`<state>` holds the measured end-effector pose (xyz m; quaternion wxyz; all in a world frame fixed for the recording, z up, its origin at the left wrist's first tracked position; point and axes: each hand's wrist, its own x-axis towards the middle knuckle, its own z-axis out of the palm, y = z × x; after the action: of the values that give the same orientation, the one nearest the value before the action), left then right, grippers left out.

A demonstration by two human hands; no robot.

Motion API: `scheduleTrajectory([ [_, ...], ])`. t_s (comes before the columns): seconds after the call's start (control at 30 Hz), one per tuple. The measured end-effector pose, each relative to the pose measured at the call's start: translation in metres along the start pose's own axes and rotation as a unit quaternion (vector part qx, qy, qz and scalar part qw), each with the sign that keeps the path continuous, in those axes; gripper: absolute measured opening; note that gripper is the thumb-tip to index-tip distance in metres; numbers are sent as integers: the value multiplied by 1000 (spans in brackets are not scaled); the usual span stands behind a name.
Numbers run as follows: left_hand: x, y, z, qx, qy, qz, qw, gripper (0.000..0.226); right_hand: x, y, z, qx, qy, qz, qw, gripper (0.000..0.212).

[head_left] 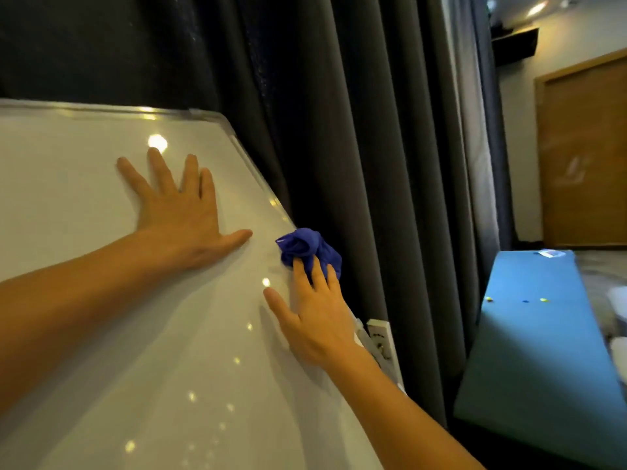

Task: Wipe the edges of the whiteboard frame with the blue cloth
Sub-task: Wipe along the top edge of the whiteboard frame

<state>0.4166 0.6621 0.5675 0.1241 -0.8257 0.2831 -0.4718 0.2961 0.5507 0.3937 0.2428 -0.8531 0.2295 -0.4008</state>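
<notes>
Whiteboard frame (252,171) edge under blue cloth (307,249).
Right hand (319,320) fingers press the bunched cloth at 3 o'clock; left hand (179,212) flat, fingers spread.

Dim warm room, ceiling-light glare spots on whiteboard (84,198), soft blur, wide-angle edge bending

Whiteboard (84,334) cropped left, below

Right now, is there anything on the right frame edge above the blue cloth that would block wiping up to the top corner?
Nothing visible does. The right hand presses the crumpled blue cloth on the silver metal frame edge, which runs bare to the corner. The left hand lies flat on the board surface, off the edge.
</notes>
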Motion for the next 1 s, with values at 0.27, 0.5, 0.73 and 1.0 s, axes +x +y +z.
scheduleTrajectory([
  [0.27,-59,73,22,-5,-11,194,981,109,-69,47,11,33,-30,86,995,83],
  [0.5,-93,124,25,12,-8,287,958,99,-110,68,20,52,-20,119,991,82],
  [0.73,-95,145,24,16,-8,339,941,92,-168,117,31,95,-11,230,968,91],
  [1.0,-111,177,31,15,-4,314,949,99,-169,139,33,150,32,299,942,85],
])
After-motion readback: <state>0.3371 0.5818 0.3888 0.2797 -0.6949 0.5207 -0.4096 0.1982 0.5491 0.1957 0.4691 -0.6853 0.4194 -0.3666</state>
